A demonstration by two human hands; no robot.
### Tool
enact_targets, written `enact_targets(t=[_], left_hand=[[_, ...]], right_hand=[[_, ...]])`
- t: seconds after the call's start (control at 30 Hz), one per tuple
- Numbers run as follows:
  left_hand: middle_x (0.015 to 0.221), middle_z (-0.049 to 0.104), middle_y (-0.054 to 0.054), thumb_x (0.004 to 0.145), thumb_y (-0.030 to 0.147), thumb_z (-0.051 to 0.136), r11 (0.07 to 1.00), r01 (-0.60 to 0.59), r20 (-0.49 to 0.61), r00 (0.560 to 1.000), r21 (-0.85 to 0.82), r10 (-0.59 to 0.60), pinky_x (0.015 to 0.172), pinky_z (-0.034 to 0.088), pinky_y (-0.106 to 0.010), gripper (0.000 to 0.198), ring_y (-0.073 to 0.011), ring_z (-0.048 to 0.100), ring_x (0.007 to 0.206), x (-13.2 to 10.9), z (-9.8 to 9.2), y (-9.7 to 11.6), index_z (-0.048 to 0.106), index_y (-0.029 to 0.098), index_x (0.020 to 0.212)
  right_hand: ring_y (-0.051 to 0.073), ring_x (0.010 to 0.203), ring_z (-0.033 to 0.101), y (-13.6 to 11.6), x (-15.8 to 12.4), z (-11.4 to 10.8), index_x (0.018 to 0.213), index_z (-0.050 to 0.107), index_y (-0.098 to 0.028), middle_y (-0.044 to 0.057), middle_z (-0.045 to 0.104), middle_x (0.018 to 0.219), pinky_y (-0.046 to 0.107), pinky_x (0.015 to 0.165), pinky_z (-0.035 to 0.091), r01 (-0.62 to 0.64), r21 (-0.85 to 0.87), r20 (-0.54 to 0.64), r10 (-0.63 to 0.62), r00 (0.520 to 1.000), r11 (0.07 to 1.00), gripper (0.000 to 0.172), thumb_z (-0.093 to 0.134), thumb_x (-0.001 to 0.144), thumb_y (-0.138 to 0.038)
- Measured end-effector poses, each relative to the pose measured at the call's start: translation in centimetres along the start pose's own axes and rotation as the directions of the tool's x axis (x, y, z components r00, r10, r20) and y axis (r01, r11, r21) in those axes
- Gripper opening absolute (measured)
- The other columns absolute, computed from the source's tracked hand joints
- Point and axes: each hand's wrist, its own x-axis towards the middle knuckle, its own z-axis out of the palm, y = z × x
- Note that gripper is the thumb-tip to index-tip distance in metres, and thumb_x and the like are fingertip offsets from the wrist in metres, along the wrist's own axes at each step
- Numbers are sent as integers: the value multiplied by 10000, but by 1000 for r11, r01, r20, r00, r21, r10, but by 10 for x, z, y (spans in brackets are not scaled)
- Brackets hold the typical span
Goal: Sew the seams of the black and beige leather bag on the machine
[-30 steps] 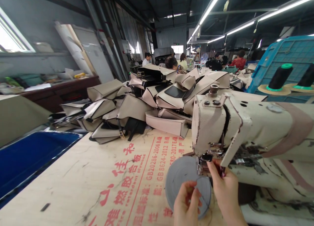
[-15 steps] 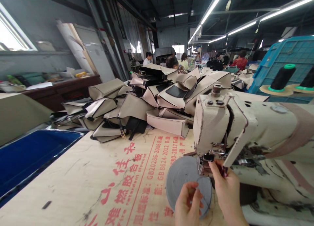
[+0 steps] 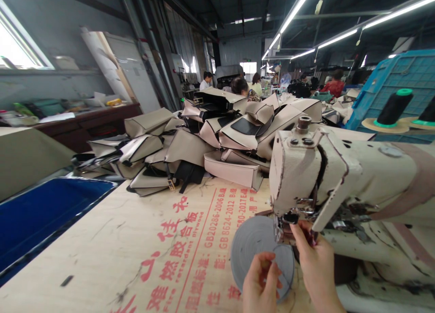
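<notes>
At the needle end of a cream sewing machine (image 3: 299, 168), my right hand (image 3: 316, 263) is closed, its fingertips tucked beside the presser foot (image 3: 283, 229). What those fingers grip is hidden. My left hand (image 3: 260, 283) is pinched in front of a flat grey coiled roll (image 3: 249, 249), which lies on the table left of the needle. A thin dark thread (image 3: 279, 250) runs by the left fingertips toward the needle area and seems held in the pinch.
Beige bags with black trim (image 3: 190, 145) are heaped behind the plywood tabletop (image 3: 112, 240), which has red print and thread scraps. A blue bin (image 3: 50, 213) is at left. Black thread cones (image 3: 394, 109) and a blue crate (image 3: 377, 84) stand right; people sit farther back.
The view has shifted very slightly. Both hands keep the same pose at the machine.
</notes>
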Motion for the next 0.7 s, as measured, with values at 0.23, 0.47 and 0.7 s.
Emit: enact_targets(t=[0.23, 0.47, 0.7], left_hand=[[656, 527, -6, 737, 508, 538, 1000, -4, 25, 1000, 15, 3, 391, 322, -165, 416, -95, 469, 482, 1, -2, -5, 511, 134, 916], [649, 529, -6, 720, 529, 547, 1000, -7, 0, 1000, 18, 7, 381, 324, -171, 430, -96, 460, 472, 0, -1, -3, 522, 141, 903], [642, 528, -6, 713, 504, 558, 1000, -8, -9, 1000, 17, 9, 384, 320, -166, 398, -97, 461, 473, 0, 1, 5, 537, 144, 879]], right_hand=[[195, 764, 565, 6, 2, 0, 735, 654, -105, 84, 651, 755, 235, 682, 425, 6, -43, -3, -7, 1000, 999, 399, 609, 718, -502], [174, 710, 587, 4, -1, 1, 775, 656, -125, 68, 650, 704, 225, 676, 418, 232, -248, -67, -255, 965, 941, 343, 561, 787, -454], [102, 538, 546, 9, -2, 6, 763, 630, -152, 23, 613, 641, 198, 599, 405, 520, -531, -27, -626, 779, 669, 282, 519, 837, -400]])
